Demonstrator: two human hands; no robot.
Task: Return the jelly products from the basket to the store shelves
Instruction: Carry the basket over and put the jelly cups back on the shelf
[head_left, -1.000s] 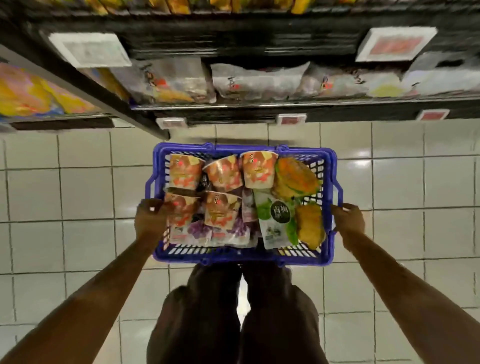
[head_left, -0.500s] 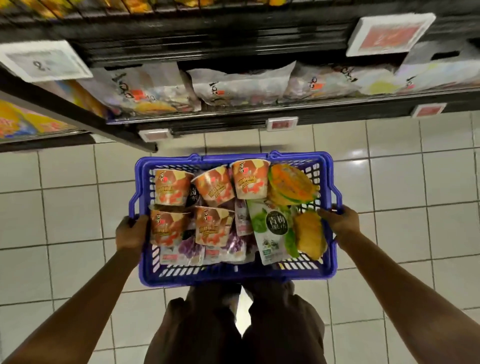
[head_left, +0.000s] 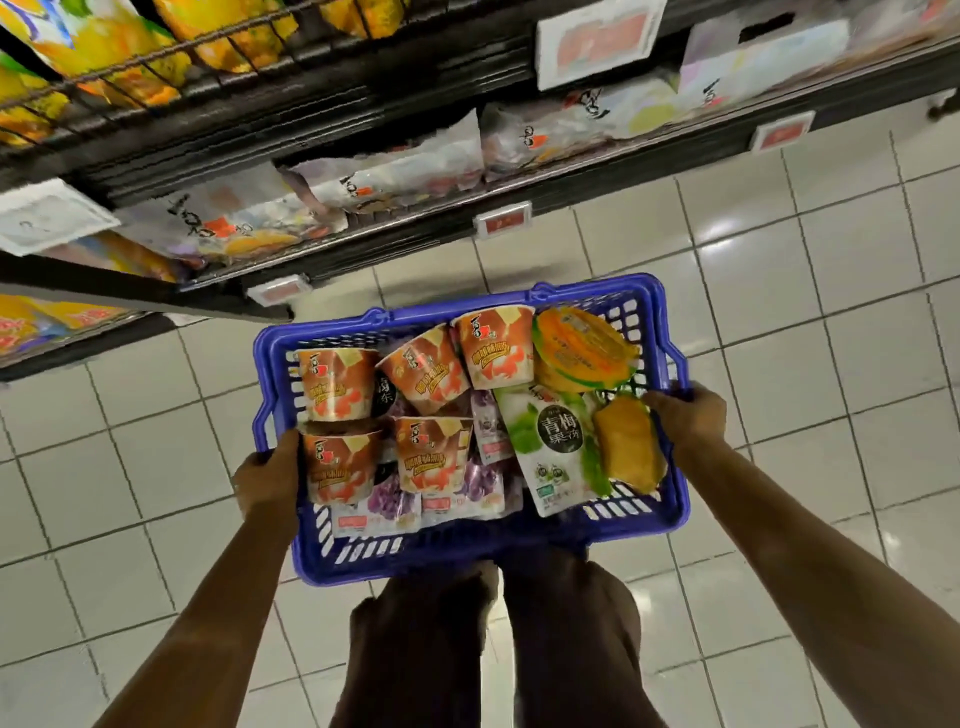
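A blue plastic basket (head_left: 670, 499) hangs in front of me over the tiled floor. My left hand (head_left: 267, 480) grips its left rim and my right hand (head_left: 685, 415) grips its right rim. Inside lie several orange jelly cups (head_left: 340, 384), a green-and-white plum jelly pouch (head_left: 553, 447), purple grape jelly packs (head_left: 389, 506), a round orange-lidded jelly (head_left: 582, 348) and a yellow pack (head_left: 628, 452).
Dark store shelves (head_left: 571, 171) run across the top, holding pale jelly bags (head_left: 395, 171) with red price tags (head_left: 501, 221) on the edge. A wire shelf with yellow packs (head_left: 104, 47) sits above. My legs stand below the basket.
The basket has come closer and tilted clockwise in view. The shelves have slid left and now run slanted. Both hands keep their grip on the rims.
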